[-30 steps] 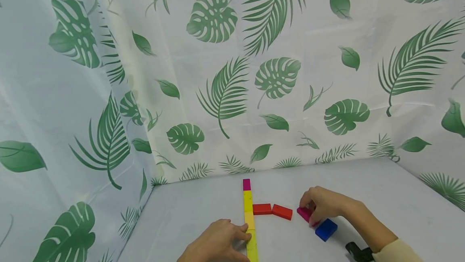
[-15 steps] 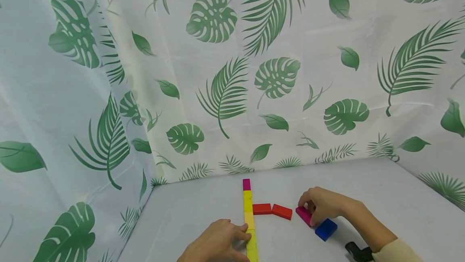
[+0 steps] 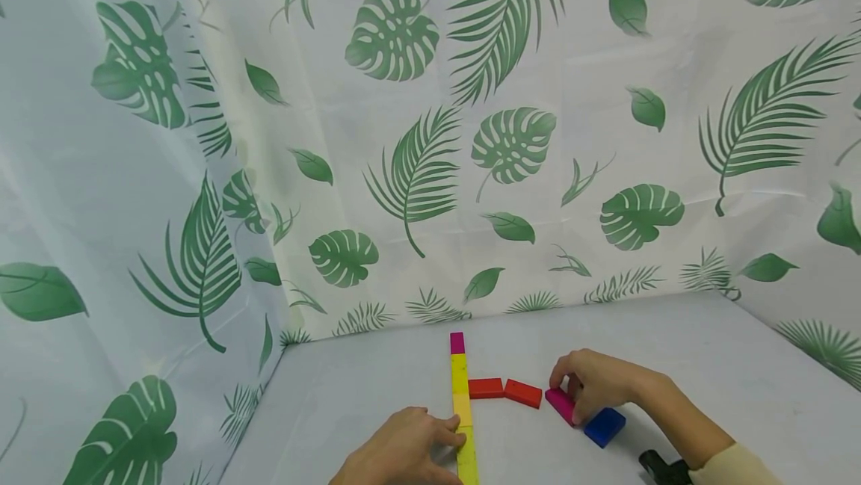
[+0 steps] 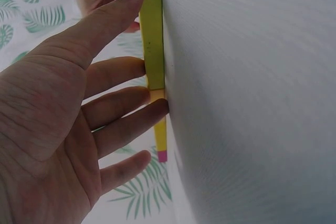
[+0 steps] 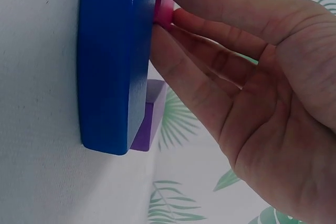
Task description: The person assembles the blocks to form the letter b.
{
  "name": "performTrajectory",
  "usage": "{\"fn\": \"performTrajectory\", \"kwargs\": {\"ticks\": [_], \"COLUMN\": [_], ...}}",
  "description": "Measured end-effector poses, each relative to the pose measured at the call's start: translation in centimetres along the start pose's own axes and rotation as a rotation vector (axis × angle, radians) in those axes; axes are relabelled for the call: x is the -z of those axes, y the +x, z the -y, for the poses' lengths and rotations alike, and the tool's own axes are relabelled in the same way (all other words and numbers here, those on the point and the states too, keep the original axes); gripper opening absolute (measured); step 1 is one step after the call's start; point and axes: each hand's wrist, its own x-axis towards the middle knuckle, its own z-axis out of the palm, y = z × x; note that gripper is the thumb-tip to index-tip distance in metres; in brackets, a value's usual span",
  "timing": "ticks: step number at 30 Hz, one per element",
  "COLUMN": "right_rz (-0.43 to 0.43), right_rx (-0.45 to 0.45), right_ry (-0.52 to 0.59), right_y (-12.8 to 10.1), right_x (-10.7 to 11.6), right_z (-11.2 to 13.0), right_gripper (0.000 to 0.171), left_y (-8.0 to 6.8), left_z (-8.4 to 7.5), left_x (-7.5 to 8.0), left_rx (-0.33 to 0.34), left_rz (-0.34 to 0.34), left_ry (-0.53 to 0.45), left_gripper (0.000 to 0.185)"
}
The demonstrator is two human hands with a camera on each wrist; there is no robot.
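Observation:
My right hand [image 3: 599, 380] pinches a pink block [image 3: 560, 406] between thumb and fingers, low over the white surface. Just beside it lies a blue block [image 3: 605, 427], which fills much of the right wrist view. My left hand [image 3: 406, 444] rests against a straight row of yellow blocks [image 3: 466, 448], its fairly straight fingers and thumb touching their side. A magenta block [image 3: 457, 343] ends that row at the far end. Two red blocks, a nearer-row one [image 3: 486, 388] and an angled one [image 3: 522, 393], branch off rightward from the row.
Behind the blue block, the right wrist view shows a purple block [image 5: 149, 119]. A dark object [image 3: 662, 466] sits by the right sleeve. White curtains with green leaves [image 3: 511, 227] enclose the white surface [image 3: 363, 373] at the back and sides.
My right hand has shifted the pink block slightly to the left, nearer the angled red block. The left hand and the yellow row stay where they were.

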Motion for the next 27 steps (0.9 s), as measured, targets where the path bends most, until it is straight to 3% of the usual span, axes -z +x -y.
{"fn": "performTrajectory", "kwargs": {"ticks": [14,21,27], "right_rz": [0.014,0.030,0.044], "right_rx": [0.021,-0.004,0.031], "right_ry": [0.018,0.012,0.012], "right_y": [-0.32,-0.32,-0.35], "right_x": [0.01,0.09,0.13], "right_z": [0.40,0.69,0.67], "right_gripper": [0.043,0.043,0.042], "left_y": [-0.04,0.00,0.02], "left_z": [-0.17,-0.12,-0.11], "left_x": [-0.06,-0.07,-0.04], "left_rx": [0.048,0.041,0.035], "left_rz": [0.009,0.008,0.009], "left_ry": [-0.062,-0.047,-0.052], "left_gripper": [0.052,0.051,0.051]}}
